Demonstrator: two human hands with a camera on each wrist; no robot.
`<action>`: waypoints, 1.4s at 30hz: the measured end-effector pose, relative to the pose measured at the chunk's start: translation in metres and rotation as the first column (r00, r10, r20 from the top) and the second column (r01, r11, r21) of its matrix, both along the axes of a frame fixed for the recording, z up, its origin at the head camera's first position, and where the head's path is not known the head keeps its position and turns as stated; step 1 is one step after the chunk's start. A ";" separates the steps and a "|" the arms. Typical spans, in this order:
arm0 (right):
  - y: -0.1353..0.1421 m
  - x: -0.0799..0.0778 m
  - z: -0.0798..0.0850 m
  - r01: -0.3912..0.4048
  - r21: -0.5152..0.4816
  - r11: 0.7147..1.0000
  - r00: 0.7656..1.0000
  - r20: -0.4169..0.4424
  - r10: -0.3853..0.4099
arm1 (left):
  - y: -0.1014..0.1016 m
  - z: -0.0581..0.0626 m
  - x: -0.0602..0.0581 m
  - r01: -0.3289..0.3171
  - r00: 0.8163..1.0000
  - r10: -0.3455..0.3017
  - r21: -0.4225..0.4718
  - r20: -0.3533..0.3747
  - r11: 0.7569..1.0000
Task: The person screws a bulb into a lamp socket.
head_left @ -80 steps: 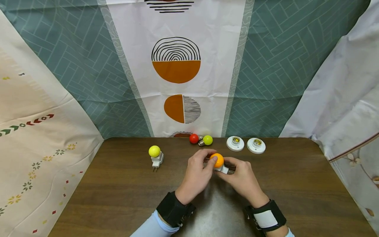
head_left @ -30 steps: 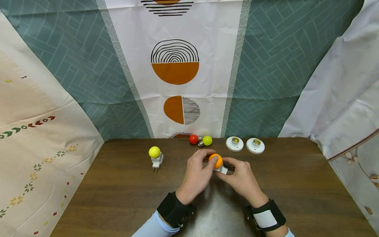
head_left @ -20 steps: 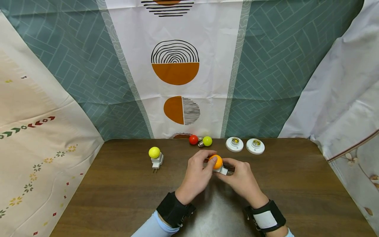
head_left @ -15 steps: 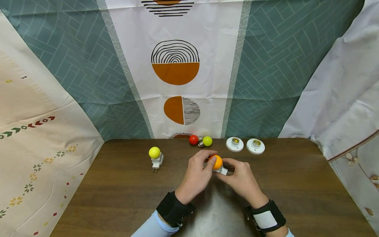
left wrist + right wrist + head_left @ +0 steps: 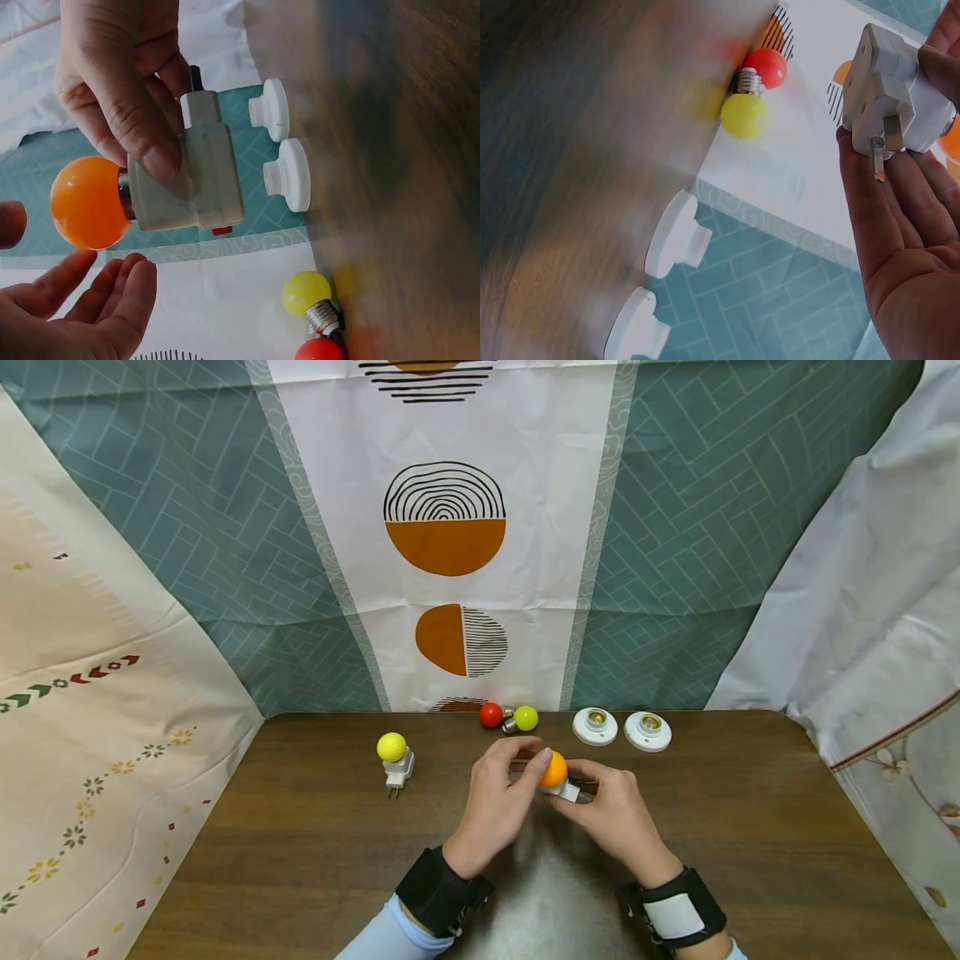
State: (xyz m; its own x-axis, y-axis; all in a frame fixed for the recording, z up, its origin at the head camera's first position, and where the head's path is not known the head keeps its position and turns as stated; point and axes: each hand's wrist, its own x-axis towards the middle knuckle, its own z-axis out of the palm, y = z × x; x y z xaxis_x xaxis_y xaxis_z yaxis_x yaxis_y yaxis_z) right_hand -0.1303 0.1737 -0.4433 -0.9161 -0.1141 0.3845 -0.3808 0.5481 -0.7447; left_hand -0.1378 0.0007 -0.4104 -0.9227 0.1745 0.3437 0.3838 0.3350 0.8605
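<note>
Right hand [image 5: 618,814] pinched white plug adapter [image 5: 206,172] above the table [image 5: 315,860], probably steadying it while leaving the orange bulb [image 5: 90,202] in its socket reachable. Left hand [image 5: 495,802] sat loosely by the bulb, gripping nothing; contact unclear. Farther back, two lamp holders [image 5: 595,727] sat sockets-up, presumably for access; red bulb [image 5: 491,715], yellow-green bulb [image 5: 527,718] lay sideways. No writing was legible.
</note>
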 end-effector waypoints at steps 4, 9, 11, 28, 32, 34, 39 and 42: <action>0.001 0.000 -0.001 0.028 0.027 0.999 1.000 0.002 -0.029 | 0.002 -0.004 0.005 -0.021 1.000 0.021 0.019 0.017 1.000; 0.001 0.000 -0.001 0.035 0.047 0.998 0.999 0.014 -0.036 | 0.005 -0.006 0.007 -0.042 0.999 0.042 0.013 0.000 0.999; 0.001 0.000 -0.001 0.031 0.044 0.999 0.999 0.016 -0.032 | 0.005 -0.006 0.006 -0.037 0.999 0.037 0.020 -0.010 0.999; 0.002 0.002 0.000 0.021 0.012 1.000 1.000 0.019 -0.021 | 0.005 -0.003 0.005 0.050 0.998 -0.050 0.000 -0.026 0.999; 0.002 0.002 0.000 0.013 0.006 1.000 1.000 0.026 -0.013 | 0.004 -0.002 0.004 0.066 0.997 -0.066 -0.033 -0.027 0.997; 0.002 0.001 0.000 0.013 0.006 1.000 0.999 0.031 -0.013 | 0.003 -0.001 0.004 0.074 0.997 -0.075 -0.049 -0.024 0.996; 0.001 0.001 0.001 0.011 0.011 1.000 0.999 0.037 -0.011 | 0.000 0.000 0.002 0.109 0.994 -0.110 -0.073 -0.011 0.991; 0.001 0.001 0.001 0.008 0.011 1.000 0.999 0.044 -0.009 | -0.001 0.001 0.002 0.142 0.990 -0.142 -0.074 -0.003 0.987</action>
State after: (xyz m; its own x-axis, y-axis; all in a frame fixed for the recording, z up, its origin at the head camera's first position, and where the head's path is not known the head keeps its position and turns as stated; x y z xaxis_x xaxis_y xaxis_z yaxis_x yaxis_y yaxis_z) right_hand -0.1291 0.1747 -0.4427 -0.9329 -0.1102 0.3429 -0.3434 0.5592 -0.7546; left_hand -0.1362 -0.0007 -0.4095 -0.8839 0.3286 0.3328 0.4392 0.3384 0.8322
